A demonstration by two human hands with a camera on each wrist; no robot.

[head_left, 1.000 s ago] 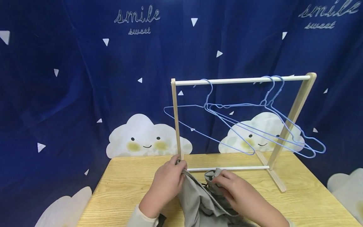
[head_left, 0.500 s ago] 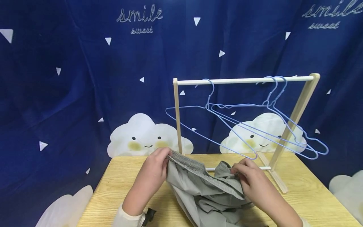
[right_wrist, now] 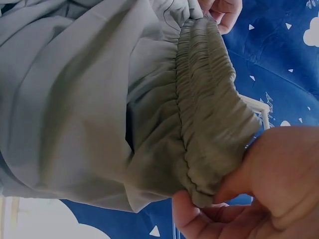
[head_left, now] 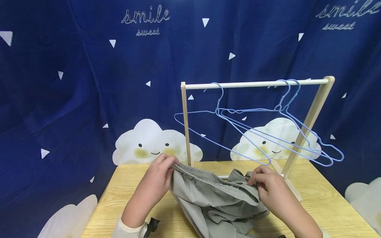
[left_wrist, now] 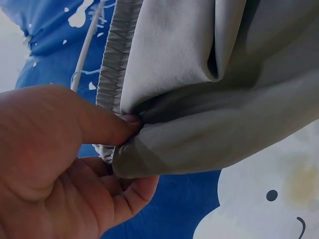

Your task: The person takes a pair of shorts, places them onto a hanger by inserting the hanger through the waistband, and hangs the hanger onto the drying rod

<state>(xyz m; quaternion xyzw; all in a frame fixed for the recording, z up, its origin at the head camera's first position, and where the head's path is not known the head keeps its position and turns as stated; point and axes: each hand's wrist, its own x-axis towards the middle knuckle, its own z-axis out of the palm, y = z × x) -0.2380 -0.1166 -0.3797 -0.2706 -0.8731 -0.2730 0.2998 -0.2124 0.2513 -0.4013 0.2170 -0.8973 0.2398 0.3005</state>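
Note:
A pair of grey pants (head_left: 215, 201) with a gathered elastic waistband (right_wrist: 207, 94) hangs between my two hands, its lower part bunched over the table. My left hand (head_left: 159, 172) pinches the waistband's left end; in the left wrist view the thumb (left_wrist: 112, 127) lies on top of the fabric and the fingers curl beneath. At the other end, my right hand (head_left: 269, 181) grips the band between thumb and fingers, as the right wrist view shows. The waistband slopes down from left to right, with its opening partly visible. The legs are hidden in folds.
Behind the pants stands a wooden rack (head_left: 309, 122) with a white top bar (head_left: 250, 84). Several blue wire hangers (head_left: 221, 94) hang from it. The wooden table (head_left: 134, 188) ends at a dark blue curtain (head_left: 89, 99) printed with clouds.
Both hands have moved apart, the left one leftward and the right one rightward, stretching out the waistband. The band was bunched between them a second ago and now spreads wide.

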